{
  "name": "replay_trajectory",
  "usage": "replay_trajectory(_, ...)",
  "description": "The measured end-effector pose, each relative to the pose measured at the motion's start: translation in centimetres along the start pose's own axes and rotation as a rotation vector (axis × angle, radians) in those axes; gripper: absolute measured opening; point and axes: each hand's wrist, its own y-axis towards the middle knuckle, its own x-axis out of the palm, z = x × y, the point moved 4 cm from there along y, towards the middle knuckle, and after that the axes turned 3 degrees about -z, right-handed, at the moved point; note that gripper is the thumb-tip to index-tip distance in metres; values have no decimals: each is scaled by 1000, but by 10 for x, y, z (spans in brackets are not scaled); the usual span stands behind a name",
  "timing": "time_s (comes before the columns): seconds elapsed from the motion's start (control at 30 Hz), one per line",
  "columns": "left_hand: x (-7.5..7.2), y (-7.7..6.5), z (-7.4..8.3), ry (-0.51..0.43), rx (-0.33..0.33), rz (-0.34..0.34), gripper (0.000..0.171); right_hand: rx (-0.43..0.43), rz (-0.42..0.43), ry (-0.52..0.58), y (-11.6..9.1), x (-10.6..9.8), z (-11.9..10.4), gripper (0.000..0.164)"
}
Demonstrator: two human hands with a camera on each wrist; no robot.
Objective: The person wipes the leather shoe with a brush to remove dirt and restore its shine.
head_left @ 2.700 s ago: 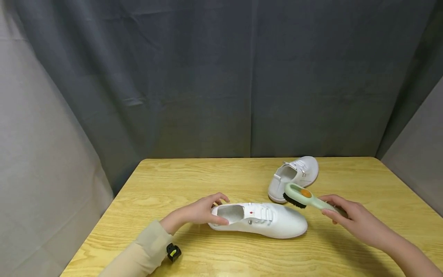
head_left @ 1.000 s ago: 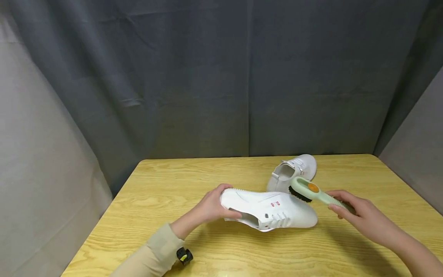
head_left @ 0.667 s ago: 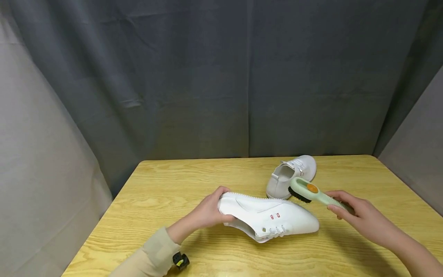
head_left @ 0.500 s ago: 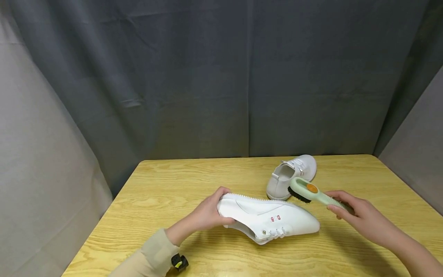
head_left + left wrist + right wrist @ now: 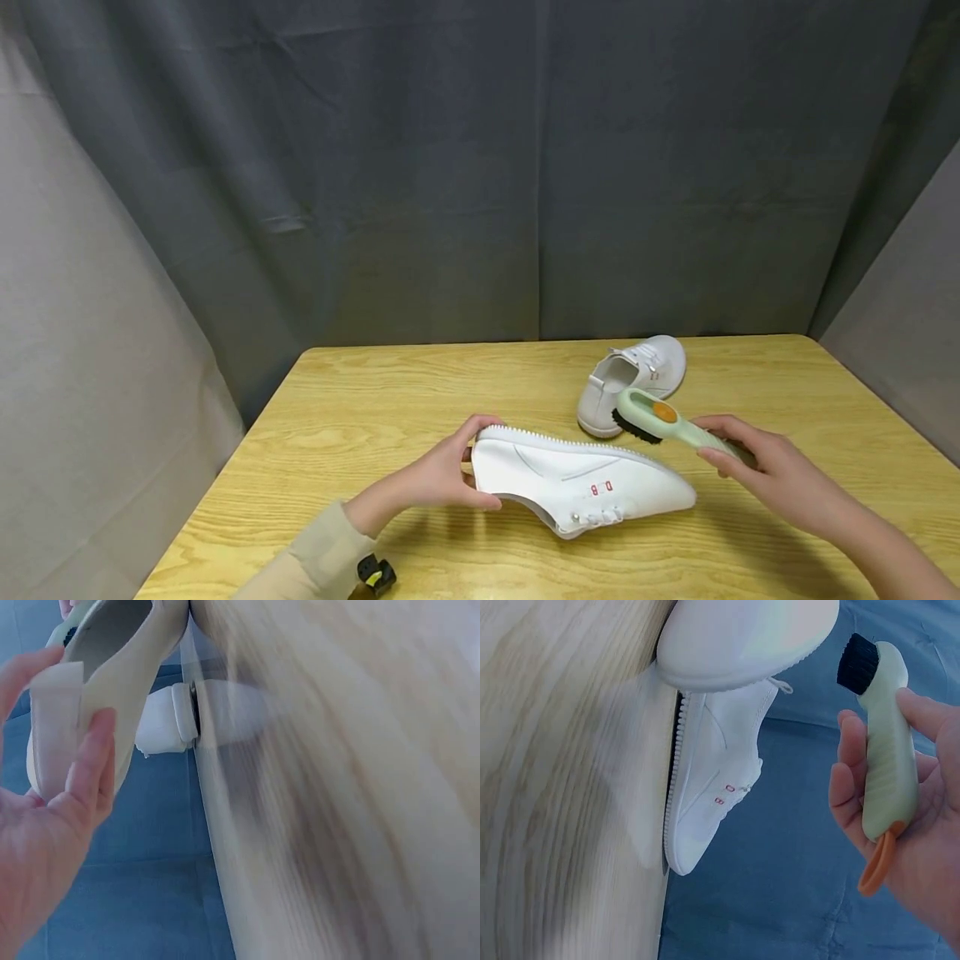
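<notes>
In the head view, a white lace-up shoe (image 5: 585, 483) lies tipped on its side. Its ridged sole edge is uppermost and its opening faces the near edge. My left hand (image 5: 431, 483) holds it by the heel, which the left wrist view shows between thumb and fingers (image 5: 94, 757), raised off the table. My right hand (image 5: 783, 479) grips the handle of a pale green shoe brush (image 5: 686, 432) with black bristles and an orange button. The brush is in the air above the shoe's toe half, bristles downward and apart from it. An orange loop (image 5: 877, 866) hangs from the handle end.
A second white shoe (image 5: 600, 404) stands upright farther back on the wooden table (image 5: 390, 383), behind the brush head. A dark grey curtain (image 5: 450, 208) hangs behind the table. A small black device (image 5: 377, 575) sits at the left sleeve.
The near shoe stood upright earliest; my left hand has rolled it onto its side, sole edge up. Lately that hand shifted slightly left and nearer. The brush moved a little left, still gripped.
</notes>
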Motion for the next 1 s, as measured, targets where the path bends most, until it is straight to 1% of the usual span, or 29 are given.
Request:
replay_trajectory(0.07, 0, 1, -1, -13, -15, 25, 80, -8, 0, 3, 0, 1, -2, 30)
replay_trajectory(0.13, 0, 2, -2, -22, -27, 68, 75, -25, 6, 5, 0, 1, -4, 29)
replay_trajectory(0.27, -1, 7, -4, -71, -33, 188, 63, -41, 13, 7, 0, 1, -5, 29)
replay_trajectory(0.33, -1, 10, -3, -113, -35, 246, 60, -36, 10, 8, 0, 1, -5, 29)
replay_trajectory(0.43, -1, 14, -3, -149, -37, 315, 58, -42, 13, 4, -1, 0, -5, 29)
replay_trajectory(0.53, -2, 16, -3, -148, -41, 371, 59, -55, 18, -1, 0, -1, -6, 28)
replay_trajectory(0.63, -2, 15, -2, -110, -47, 406, 59, -69, 22, -3, 0, -1, -6, 28)
replay_trajectory(0.7, -2, 14, -2, -88, -49, 398, 59, -70, 21, -2, 1, 0, -6, 28)
replay_trajectory(0.77, -1, 12, -2, -63, -45, 370, 61, -70, 20, -1, 1, 0, -6, 28)
replay_trajectory(0.87, 0, 8, 0, -11, -39, 301, 65, -69, 18, 1, 1, 0, -6, 28)
replay_trajectory(1.0, 1, 3, 2, 63, -46, 210, 76, -74, 19, 2, 1, 1, -6, 28)
